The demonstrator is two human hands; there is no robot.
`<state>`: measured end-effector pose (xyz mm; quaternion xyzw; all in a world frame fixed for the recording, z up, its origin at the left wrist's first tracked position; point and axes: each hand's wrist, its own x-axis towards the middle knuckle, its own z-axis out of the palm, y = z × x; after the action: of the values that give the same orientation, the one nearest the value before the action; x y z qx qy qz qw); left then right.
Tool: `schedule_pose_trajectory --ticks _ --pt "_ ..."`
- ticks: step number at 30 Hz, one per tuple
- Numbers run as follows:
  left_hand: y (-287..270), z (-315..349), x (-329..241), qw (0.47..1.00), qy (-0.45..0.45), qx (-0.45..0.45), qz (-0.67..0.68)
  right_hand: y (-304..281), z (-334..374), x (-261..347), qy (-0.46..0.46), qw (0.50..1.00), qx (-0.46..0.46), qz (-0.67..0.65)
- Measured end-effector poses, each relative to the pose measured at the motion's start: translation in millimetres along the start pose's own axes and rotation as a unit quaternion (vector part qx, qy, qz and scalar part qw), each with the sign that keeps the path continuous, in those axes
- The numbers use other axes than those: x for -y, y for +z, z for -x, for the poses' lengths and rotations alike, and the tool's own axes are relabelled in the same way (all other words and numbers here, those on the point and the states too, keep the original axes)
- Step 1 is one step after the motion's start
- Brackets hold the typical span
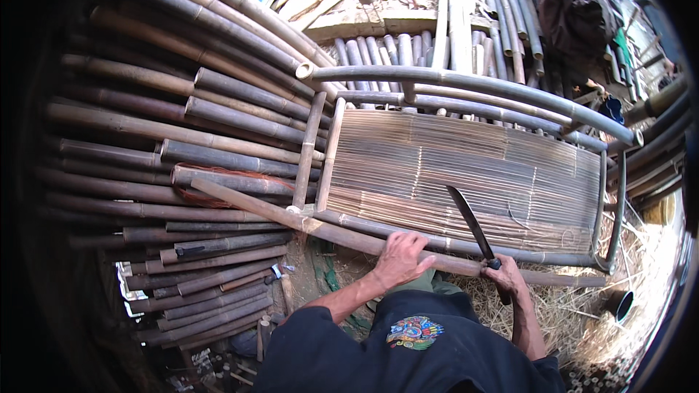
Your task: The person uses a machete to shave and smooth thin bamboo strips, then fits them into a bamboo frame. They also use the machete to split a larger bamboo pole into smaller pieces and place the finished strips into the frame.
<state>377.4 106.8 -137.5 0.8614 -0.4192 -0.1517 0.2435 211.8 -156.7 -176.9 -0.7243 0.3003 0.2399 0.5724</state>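
A long brown bamboo pole [342, 236] lies slantwise across my front, along the near edge of a bamboo bench [466, 167] with a slatted seat. My left hand [403, 256] is closed over the middle of this pole, its fingers curled over the top. Further right, my right hand [504, 275] grips the dark handle of a machete [472, 224]. The blade points up and to the left, over the bench's front rail and slats. The right hand is close to the pole; whether it also touches it, I cannot tell.
Many bamboo poles [145, 127] are stacked on the left, one bundle wrapped in reddish strands [218, 175]. More cut poles [393, 51] lie behind the bench. Straw and shavings [553, 309] cover the ground at right, near a dark cup-like container [619, 306].
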Motion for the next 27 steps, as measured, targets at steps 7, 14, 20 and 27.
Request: schedule_pose_trajectory --ticks 7,14,20,27 --pt "-249.3 58.2 70.2 0.733 -0.118 -0.597 -0.303 49.2 127.6 -82.5 -0.016 0.986 -0.109 -0.123" --pt "-374.0 61.0 88.7 0.691 -0.069 -0.354 0.627 78.0 156.3 -101.9 -0.048 0.982 -0.14 -0.117" --pt "-442.7 23.6 132.4 0.61 0.212 -0.133 0.752 143.5 116.3 -106.3 -0.052 0.948 -0.226 -0.219" --pt "-369.7 -0.4 37.6 0.649 0.272 -0.165 0.691 208.5 107.8 -112.1 0.017 0.78 -0.621 -0.072"
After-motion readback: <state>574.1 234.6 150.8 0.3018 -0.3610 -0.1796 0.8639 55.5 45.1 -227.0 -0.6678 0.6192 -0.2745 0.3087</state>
